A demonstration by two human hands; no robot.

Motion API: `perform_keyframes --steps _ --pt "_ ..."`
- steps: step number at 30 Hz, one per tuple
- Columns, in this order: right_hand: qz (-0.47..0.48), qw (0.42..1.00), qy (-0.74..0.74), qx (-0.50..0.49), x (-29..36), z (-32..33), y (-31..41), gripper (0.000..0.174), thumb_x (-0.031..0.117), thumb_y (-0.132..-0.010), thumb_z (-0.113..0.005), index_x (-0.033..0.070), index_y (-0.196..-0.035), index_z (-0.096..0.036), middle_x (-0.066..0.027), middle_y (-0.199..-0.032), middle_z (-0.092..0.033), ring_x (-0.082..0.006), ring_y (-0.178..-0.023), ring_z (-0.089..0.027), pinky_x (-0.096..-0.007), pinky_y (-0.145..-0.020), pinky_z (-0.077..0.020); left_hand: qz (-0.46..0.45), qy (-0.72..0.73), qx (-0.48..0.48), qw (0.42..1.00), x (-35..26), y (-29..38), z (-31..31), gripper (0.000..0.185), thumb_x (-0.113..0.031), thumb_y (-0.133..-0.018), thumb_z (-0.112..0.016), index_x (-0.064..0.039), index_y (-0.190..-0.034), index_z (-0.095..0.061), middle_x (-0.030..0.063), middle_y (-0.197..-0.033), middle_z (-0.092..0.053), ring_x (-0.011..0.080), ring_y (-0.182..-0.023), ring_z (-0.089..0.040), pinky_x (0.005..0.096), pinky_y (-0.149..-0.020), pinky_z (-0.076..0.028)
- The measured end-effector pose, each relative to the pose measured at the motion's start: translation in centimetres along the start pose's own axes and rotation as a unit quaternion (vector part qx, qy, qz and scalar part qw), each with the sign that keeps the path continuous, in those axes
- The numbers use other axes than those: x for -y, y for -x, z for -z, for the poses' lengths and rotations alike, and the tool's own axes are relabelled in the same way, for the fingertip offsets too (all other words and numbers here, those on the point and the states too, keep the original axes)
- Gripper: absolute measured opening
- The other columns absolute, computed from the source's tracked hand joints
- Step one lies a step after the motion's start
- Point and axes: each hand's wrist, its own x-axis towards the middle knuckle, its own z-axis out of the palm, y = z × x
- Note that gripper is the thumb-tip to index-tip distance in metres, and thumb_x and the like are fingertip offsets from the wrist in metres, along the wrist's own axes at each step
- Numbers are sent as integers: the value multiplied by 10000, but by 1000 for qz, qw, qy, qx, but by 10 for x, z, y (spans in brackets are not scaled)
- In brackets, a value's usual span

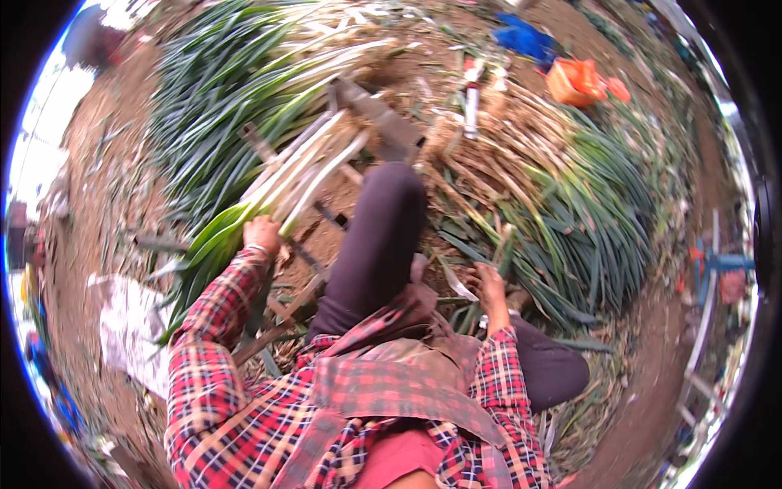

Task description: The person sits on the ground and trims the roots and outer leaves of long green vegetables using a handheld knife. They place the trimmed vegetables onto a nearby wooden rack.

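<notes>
My left hand (263, 235) is on a bunch of pale-stemmed green onions or leeks (299, 168), which lies slanting across a metal frame (259, 143); its fingers are partly hidden by the stalks. Over by my bent knee, my right hand (487, 282) hangs with its fingers apart near a pale leaf strip (457, 280). On the right lies a heap of stalks with brown, soil-covered roots and dry outer skins (519, 159). A larger pile with whiter stems and long green leaves (214, 110) fills the upper left.
A white sack (131, 327) lies left of my arm. Beyond the right heap are an orange plastic basket (565, 85) and blue cloth or plastic (525, 40). A white and red tube-like object (471, 110) rests on the roots. Leaf scraps (586, 415) litter the soil.
</notes>
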Motion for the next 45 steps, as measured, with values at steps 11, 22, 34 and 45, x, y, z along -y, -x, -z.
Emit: perform_keyframes --steps 11,22,34,45 --pt "128 924 326 -156 18 103 -121 261 251 -929 -556 14 -1007 -632 -51 -799 -674 -108 -659 -627 -261 -570 -514 -290 388 -411 772 -235 -66 294 199 -46 -795 -653 -52 -994 -667 123 -927 -650 303 -858 -633 362 -767 -509" --pt "198 798 560 -104 71 29 -269 290 184 -920 -450 35 -1095 -626 -190 -1082 -632 -385 -996 -603 -448 -864 -485 -375 392 -154 826 -367 -79 269 184 -42 -828 -590 -40 -1008 -626 126 -790 -582 319 -698 -578 394 -623 -468" --pt "161 600 782 -55 64 41 -312 271 182 -826 -550 137 -1082 -623 -144 -1106 -570 -327 -1116 -515 -558 -1058 -241 -373 395 -66 837 -366 -86 271 228 -65 -805 -639 -45 -1031 -620 114 -835 -609 313 -747 -610 388 -644 -491" --pt "365 742 557 -80 328 80 -64 460 225 -804 -698 15 -1176 -529 -177 -1079 -623 -279 -933 -630 -368 -825 -495 -510 426 13 747 -361 -63 260 137 -88 -849 -601 -17 -954 -653 166 -843 -660 317 -783 -654 367 -691 -516"
